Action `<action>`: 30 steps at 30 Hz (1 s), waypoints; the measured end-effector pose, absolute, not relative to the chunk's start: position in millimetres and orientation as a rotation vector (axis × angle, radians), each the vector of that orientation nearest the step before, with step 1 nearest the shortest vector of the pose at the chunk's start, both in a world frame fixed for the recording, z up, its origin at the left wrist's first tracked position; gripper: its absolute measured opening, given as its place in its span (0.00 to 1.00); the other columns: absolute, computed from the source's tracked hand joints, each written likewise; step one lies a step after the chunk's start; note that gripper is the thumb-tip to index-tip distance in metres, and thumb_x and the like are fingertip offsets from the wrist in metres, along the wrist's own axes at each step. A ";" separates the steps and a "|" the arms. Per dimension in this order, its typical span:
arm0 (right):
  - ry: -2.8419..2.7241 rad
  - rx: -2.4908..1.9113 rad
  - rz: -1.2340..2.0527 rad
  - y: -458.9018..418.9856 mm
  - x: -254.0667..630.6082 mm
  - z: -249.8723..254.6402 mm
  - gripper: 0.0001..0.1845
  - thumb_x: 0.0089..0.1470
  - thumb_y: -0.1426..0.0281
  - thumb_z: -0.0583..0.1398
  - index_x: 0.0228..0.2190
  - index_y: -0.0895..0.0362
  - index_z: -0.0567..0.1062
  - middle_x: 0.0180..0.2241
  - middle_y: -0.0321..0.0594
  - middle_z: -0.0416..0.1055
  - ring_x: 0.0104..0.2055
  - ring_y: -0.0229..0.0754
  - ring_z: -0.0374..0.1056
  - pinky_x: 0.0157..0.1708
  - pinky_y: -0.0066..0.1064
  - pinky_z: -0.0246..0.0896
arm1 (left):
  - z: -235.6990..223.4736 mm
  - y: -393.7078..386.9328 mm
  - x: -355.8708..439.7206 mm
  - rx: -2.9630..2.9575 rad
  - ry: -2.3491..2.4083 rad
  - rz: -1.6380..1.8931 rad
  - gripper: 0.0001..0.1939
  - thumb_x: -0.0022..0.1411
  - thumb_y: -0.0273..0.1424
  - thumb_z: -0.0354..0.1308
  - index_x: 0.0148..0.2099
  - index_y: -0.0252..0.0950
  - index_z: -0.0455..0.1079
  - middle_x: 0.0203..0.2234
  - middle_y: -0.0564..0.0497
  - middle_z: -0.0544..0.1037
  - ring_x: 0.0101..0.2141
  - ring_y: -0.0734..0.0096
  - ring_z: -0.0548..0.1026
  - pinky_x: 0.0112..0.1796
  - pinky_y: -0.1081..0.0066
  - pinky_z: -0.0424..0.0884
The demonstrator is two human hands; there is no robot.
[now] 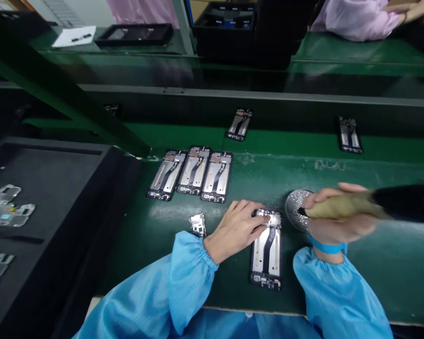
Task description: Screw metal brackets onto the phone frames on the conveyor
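Note:
My left hand (238, 226) holds the upper left corner of an opened phone (276, 256), its fingertips pressing on the metal-covered board at the top. The phone lies flat, with a black ribbon cable down its silvery middle. In my right hand (339, 228) is an electric screwdriver (349, 205) with a tan grip and a black body, blurred by motion. Its dark tip is over a round dimpled metal dish (296, 209), partly hidden by the hand; whether it touches cannot be told. A small loose circuit board (198, 224) lies left of my left hand.
Three opened phones (193, 172) lie side by side behind my left hand. Single phones lie farther back at the centre (240, 124) and right (349, 135). A black tray (67, 179) with boards stands left, below a slanted green post (74, 99). Across the bench is a person's pink sleeve (356, 19).

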State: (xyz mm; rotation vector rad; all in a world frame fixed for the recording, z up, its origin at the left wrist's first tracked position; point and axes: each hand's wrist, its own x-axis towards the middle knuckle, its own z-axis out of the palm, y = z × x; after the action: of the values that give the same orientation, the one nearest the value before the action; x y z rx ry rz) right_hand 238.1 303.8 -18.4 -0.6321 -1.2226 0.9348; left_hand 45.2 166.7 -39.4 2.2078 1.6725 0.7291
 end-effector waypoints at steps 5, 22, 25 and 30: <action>-1.233 -0.633 1.007 288.8 224.7 -9.3 0.33 0.64 0.35 0.56 0.45 0.51 0.76 0.24 0.33 0.73 0.18 0.43 0.68 0.20 0.39 0.69 | -37.3 166.3 45.9 2.174 1.682 0.700 0.12 0.82 0.37 0.60 0.59 0.43 0.81 0.61 0.46 0.81 0.55 0.56 0.77 0.53 0.55 0.72; -1.285 -0.587 1.060 283.8 209.0 -22.6 0.34 0.60 0.34 0.61 0.43 0.53 0.75 0.23 0.31 0.72 0.17 0.40 0.66 0.17 0.33 0.64 | -36.2 165.0 47.1 2.181 1.680 0.678 0.12 0.82 0.38 0.60 0.59 0.42 0.81 0.61 0.46 0.80 0.56 0.54 0.76 0.54 0.53 0.73; -1.283 -0.599 1.040 287.8 217.4 -18.5 0.35 0.62 0.34 0.59 0.45 0.52 0.76 0.24 0.33 0.74 0.18 0.42 0.68 0.18 0.36 0.67 | -35.6 164.8 47.0 2.181 1.688 0.666 0.11 0.82 0.37 0.61 0.58 0.43 0.82 0.61 0.45 0.80 0.56 0.55 0.76 0.54 0.53 0.74; -1.232 -0.672 0.925 298.6 233.0 -11.5 0.35 0.62 0.33 0.56 0.43 0.50 0.77 0.22 0.33 0.72 0.16 0.44 0.66 0.17 0.40 0.66 | -38.7 167.2 48.1 2.205 1.725 0.676 0.12 0.82 0.34 0.60 0.60 0.42 0.81 0.60 0.43 0.80 0.55 0.53 0.77 0.52 0.53 0.75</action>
State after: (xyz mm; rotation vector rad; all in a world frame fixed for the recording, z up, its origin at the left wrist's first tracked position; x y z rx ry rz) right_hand 233.0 298.6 -11.5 -0.6719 -1.2317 0.9252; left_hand 48.1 167.2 -38.7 2.2055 1.7245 0.6756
